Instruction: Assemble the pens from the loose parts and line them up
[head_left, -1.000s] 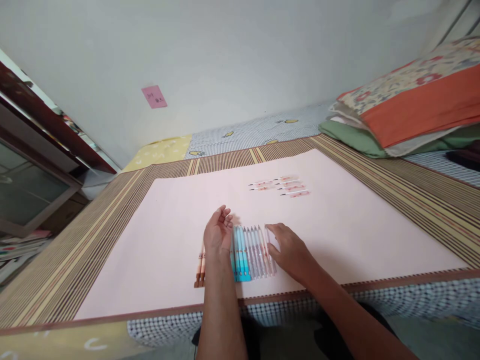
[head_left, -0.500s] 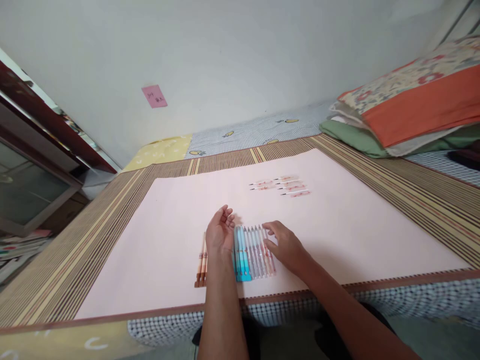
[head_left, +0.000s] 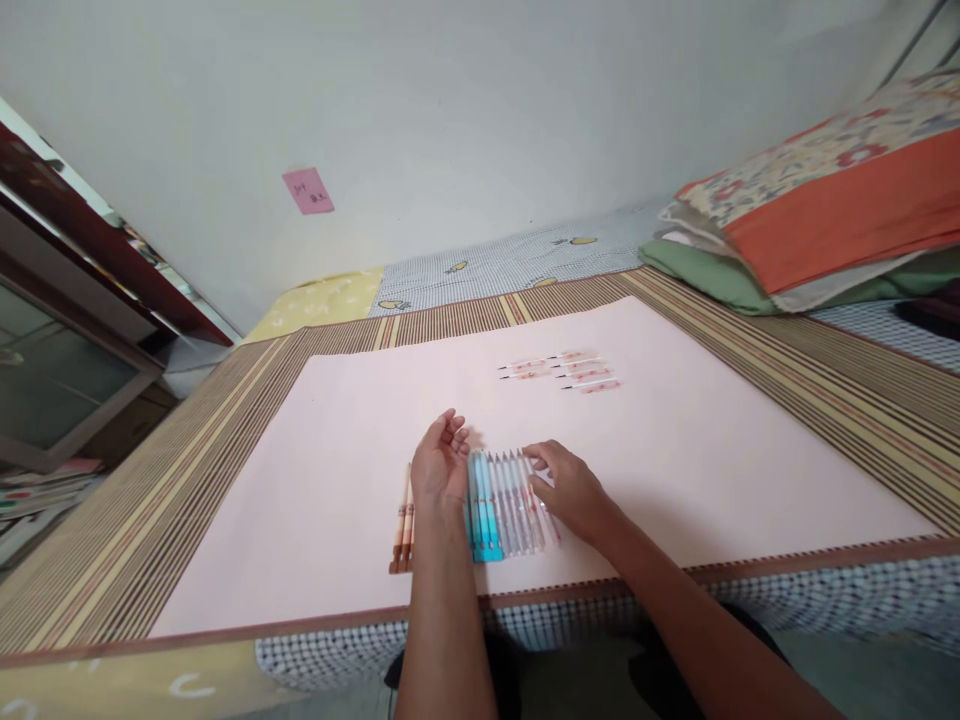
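Observation:
A row of pens lies side by side on a pink sheet [head_left: 315,480]: orange pens [head_left: 403,525] at the left, blue pens [head_left: 481,505] in the middle, clear pink-patterned pens [head_left: 519,500] at the right. My left hand [head_left: 439,462] rests edge-down over the row between the orange and blue pens, fingers loosely curled, holding nothing. My right hand [head_left: 568,488] lies on the right end of the row, fingertips touching the outermost clear pen, which is slightly angled. A second small group of pink pens [head_left: 561,370] lies farther back on the sheet.
The pink sheet covers a striped bamboo mat [head_left: 840,370] on a bed. Folded bedding and an orange-patterned pillow [head_left: 825,210] are stacked at the back right. A pink note [head_left: 308,190] is stuck on the wall. A dark cabinet [head_left: 67,330] stands at the left.
My right hand has slid left onto the right end of the pen row and nudged the outermost clear pen askew. My left hand has stayed put.

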